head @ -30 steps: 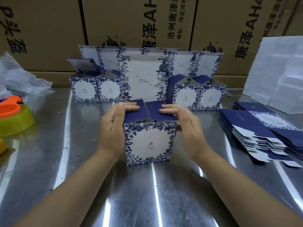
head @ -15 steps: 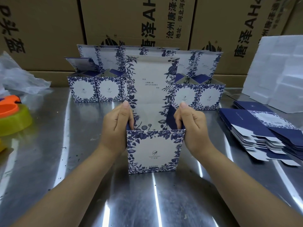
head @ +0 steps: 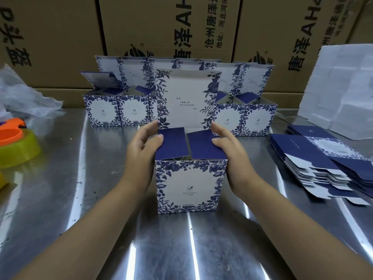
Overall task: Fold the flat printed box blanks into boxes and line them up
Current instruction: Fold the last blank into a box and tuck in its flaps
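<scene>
Because the tall lid panel of the nearest box is stood upright, the middle of the row of folded boxes behind it is hidden. Boxes of that row are seen to its left and right, lined up side by side with lids raised. A fanned stack of flat blanks is laid at the right, navy side up, and white foam blocks are piled beyond it. At the left edge a crumpled clear plastic bag is seen, with an orange object resting on what may be a yellow-green tape roll.

Everything is carried by a brushed steel table streaked with reflected light. The back is closed off by brown cartons printed with black characters.

The nearest box is set upright mid-table, in front of the row and apart from it, printed face toward the camera. It is flanked by both hands. The left grip is released, with its thumb pressed on the left navy flap and its fingers stretched toward the lid's base. The right grip is likewise released, with its thumb laid on the right navy flap and its fingers extended along the far corner. Both flaps are folded inward, with a narrow gap left between them.
</scene>
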